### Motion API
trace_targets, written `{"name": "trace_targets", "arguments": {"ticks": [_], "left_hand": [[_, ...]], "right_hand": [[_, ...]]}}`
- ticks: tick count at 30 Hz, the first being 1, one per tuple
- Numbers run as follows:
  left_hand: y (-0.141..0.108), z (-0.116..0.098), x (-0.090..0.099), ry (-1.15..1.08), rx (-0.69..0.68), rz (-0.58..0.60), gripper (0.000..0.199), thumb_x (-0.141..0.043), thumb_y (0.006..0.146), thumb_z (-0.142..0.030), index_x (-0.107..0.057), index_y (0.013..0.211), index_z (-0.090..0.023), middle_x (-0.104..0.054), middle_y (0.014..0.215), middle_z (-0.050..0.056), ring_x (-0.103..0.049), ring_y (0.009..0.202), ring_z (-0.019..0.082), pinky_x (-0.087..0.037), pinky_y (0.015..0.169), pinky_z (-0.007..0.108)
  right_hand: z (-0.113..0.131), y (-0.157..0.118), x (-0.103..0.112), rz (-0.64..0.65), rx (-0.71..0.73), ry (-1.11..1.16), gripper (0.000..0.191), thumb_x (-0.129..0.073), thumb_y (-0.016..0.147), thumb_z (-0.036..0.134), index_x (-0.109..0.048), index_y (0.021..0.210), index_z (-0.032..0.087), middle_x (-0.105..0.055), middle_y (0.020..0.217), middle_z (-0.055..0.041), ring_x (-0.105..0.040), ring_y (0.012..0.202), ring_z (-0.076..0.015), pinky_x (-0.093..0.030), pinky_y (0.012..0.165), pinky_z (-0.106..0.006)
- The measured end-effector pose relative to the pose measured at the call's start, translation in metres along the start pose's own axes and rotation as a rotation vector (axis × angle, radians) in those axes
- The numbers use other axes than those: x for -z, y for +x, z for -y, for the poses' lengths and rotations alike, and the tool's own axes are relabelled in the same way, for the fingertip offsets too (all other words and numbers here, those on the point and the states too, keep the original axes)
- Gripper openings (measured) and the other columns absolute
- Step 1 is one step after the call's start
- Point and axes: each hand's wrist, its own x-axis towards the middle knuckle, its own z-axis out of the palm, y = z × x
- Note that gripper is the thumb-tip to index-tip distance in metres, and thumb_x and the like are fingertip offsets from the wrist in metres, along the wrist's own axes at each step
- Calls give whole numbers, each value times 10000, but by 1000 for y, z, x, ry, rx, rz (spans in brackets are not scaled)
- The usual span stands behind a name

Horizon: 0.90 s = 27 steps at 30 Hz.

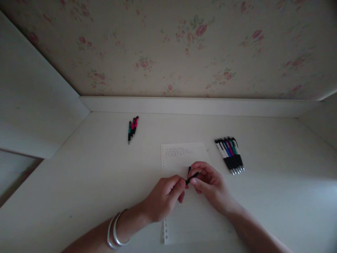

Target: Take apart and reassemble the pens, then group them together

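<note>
Over the middle of a lined sheet of paper (184, 225) with handwriting near its top, both hands meet. My left hand (168, 193), with two silver bangles on the wrist, pinches one end of a black pen part (193, 177). Its other end, pointing up and right, lies at the fingertips of my right hand (209, 182). A second small black piece (189, 170) shows by my right fingers; whether it belongs to the same pen I cannot tell.
Several pens (230, 155) with black grips lie side by side right of the paper. Three more pens (132, 129), one green and two red, lie at the back left. Behind the white table (100, 168) stands a flowered wall, with a white panel at the left.
</note>
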Motion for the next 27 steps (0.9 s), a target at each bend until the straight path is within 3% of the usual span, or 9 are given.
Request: {"name": "trace_targets", "arguments": {"ticks": [3, 9, 14, 20, 25, 27], "left_hand": [[0, 0, 0, 2, 11, 1, 490, -312, 1022, -498, -536, 726, -178, -538, 637, -7, -482, 578, 123, -357, 587, 241], [0, -2, 1, -1, 13, 10, 476, -312, 1029, -476, -534, 733, -177, -521, 627, -17, -464, 566, 116, -354, 587, 236], [0, -2, 1, 9, 13, 14, 472, -318, 1025, -484, -532, 736, -179, -528, 635, -18, -470, 574, 118, -353, 588, 237], [0, -1, 0, 1, 17, 6, 464, -320, 1026, -484, -532, 746, -181, -530, 646, -19, -472, 573, 115, -355, 588, 235], [0, -2, 1, 15, 10, 24, 468, -316, 1025, -484, -531, 739, -182, -526, 645, -15, -476, 585, 122, -358, 589, 236], [0, -3, 2, 18, 7, 23, 464, -317, 1026, -480, -532, 745, -181, -528, 647, -15, -475, 584, 121, -357, 588, 236]], "right_hand": [[-1, 1, 0, 0, -28, 46, 375, -813, 771, 247, -626, 1095, 253, -724, 816, -11, -611, 603, -110, -453, 443, -169], [1, -2, 0, 34, -11, 22, 468, -799, 783, 266, -598, 1205, 276, -729, 1033, -57, -617, 609, -102, -508, 502, -215], [0, 1, -2, -7, -26, -27, 429, -825, 749, 281, -616, 1121, 238, -727, 799, -23, -616, 598, -126, -472, 439, -190], [3, 0, -2, 28, -8, 7, 488, -806, 773, 281, -583, 1207, 268, -735, 1005, -67, -607, 592, -104, -509, 476, -212], [2, 1, -3, -2, -22, -61, 463, -826, 750, 286, -601, 1153, 244, -713, 827, -21, -598, 594, -112, -484, 457, -192], [1, 0, -2, 14, -44, -27, 477, -805, 778, 282, -576, 1195, 247, -727, 850, -30, -601, 592, -111, -476, 451, -189]]}}
